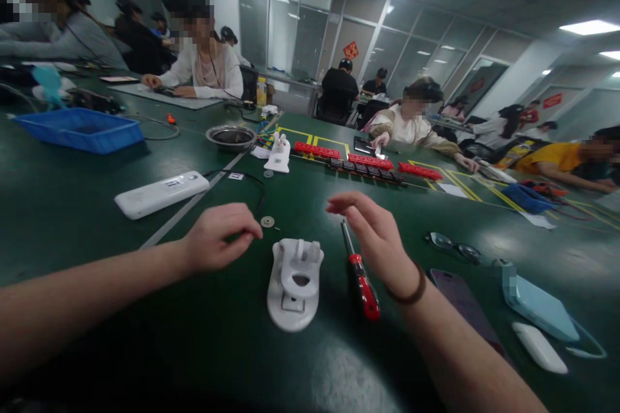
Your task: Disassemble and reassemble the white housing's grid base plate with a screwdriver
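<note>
My left hand (225, 235) hovers over the green table with its fingers curled together and nothing visible in them. Left of the screwdriver's tip, a white plastic part (295, 284) with a rounded base, a ring-shaped opening and a small metal wire frame lies between my hands. My right hand (372, 232) is raised, fingers stretched out and holding nothing. Just below it lies a screwdriver (363, 290) with a red and black handle, its shaft pointing away from me. A small round disc (267, 222) and a tiny pin (277, 228) lie near my left fingertips.
Left are a white oblong device (162, 194), a blue tray (82, 131) and a metal bowl (231, 135). Ahead stand another white part (278, 153) and red strips (371, 161). Glasses (453, 247), a phone (465, 306) and a light-blue case (540, 306) lie right. People sit beyond.
</note>
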Motion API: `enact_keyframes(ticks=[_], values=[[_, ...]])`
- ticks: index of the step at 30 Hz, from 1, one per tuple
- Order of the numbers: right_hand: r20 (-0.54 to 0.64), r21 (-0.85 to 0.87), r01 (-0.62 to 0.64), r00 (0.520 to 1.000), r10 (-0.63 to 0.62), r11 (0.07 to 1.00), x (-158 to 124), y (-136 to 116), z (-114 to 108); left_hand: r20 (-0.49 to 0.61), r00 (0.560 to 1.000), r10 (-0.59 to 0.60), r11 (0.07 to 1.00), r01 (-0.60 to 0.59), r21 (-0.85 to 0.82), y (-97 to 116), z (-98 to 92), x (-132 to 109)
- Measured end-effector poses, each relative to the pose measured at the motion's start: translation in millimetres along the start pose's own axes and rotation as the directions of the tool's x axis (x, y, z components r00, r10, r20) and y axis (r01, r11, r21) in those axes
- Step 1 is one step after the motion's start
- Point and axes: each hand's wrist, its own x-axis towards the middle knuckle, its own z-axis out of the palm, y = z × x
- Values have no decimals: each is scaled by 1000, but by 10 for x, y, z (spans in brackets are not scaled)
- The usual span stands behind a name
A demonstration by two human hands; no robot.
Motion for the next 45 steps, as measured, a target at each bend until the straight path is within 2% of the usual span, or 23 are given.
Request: enact_keyframes(ticks=[2, 4, 5, 6, 8, 12, 15, 17, 18, 20, 22, 24, 25, 27, 28, 30, 32, 34, 37, 39, 40, 42, 45], values=[[101, -65, -22, 995, 29, 998, 7, -51, -68, 169, 976, -141, 985, 121, 125, -157, 27, 157], [263, -164, -20, 963, 63, 986, 4, -93, -59, 313, 915, -256, 953, 185, 239, -296, 131, 290], [316, -205, -16, 945, 81, 979, -1, -106, -39, 393, 875, -283, 944, 181, 277, -357, 193, 339], [338, -233, -13, 936, 94, 972, -7, -111, -18, 457, 842, -287, 943, 165, 288, -411, 253, 373], [322, -238, -14, 942, 93, 971, -16, -103, 6, 506, 814, -287, 945, 152, 291, -494, 348, 400], [230, -140, -49, 970, 80, 989, -3, -29, -43, 488, 819, -302, 941, 175, 288, -560, 408, 353], [166, -99, -73, 982, 89, 992, 17, 42, -87, 484, 817, -313, 940, 194, 281, -558, 346, 306], [115, -95, -78, 989, 89, 992, 16, 67, -101, 406, 844, -350, 928, 252, 275, -513, 250, 302], [86, -98, -76, 993, 84, 992, 9, 63, -105, 332, 864, -379, 918, 308, 249, -466, 186, 314], [20, -128, -53, 998, 56, 990, -22, 3, -109, 175, 881, -440, 898, 433, 81, -309, 41, 368], [-32, -202, 20, 999, -27, 979, -71, -123, -99, 156, 840, -520, 811, 542, -218, -73, -95, 441], [-12, -312, 146, 988, -157, 939, -129, -281, -63, 257, 812, -525, 629, 573, -525, 199, -183, 498], [28, -362, 215, 975, -220, 907, -157, -354, -33, 341, 804, -487, 503, 578, -643, 329, -203, 512], [121, -425, 322, 946, -299, 846, -205, -460, 35, 500, 787, -361, 261, 600, -756, 539, -197, 506], [150, -435, 352, 936, -318, 829, -222, -487, 68, 554, 772, -313, 175, 620, -765, 611, -179, 492], [157, -427, 376, 926, -343, 822, -241, -502, 112, 610, 750, -255, 99, 648, -755, 685, -141, 466], [141, -391, 378, 925, -352, 839, -240, -492, 119, 613, 751, -245, 129, 652, -747, 676, -137, 460], [124, -330, 344, 939, -321, 879, -227, -487, 87, 589, 762, -270, 263, 646, -716, 602, -182, 475], [46, -278, 226, 974, -222, 934, -202, -491, -8, 561, 783, -267, 651, 576, -494, 411, -271, 480], [-21, -266, 158, 985, -169, 951, -191, -484, -84, 598, 777, -196, 871, 418, -258, 277, -258, 444], [-48, -252, 133, 988, -150, 959, -189, -475, -121, 618, 767, -169, 929, 335, -161, 224, -214, 418], [-83, -210, 101, 989, -121, 972, -184, -448, -187, 655, 741, -150, 971, 236, -45, 160, -61, 372], [-112, -164, 66, 990, -85, 984, -168, -403, -273, 641, 763, -86, 975, 198, -105, 162, 200, 367]])
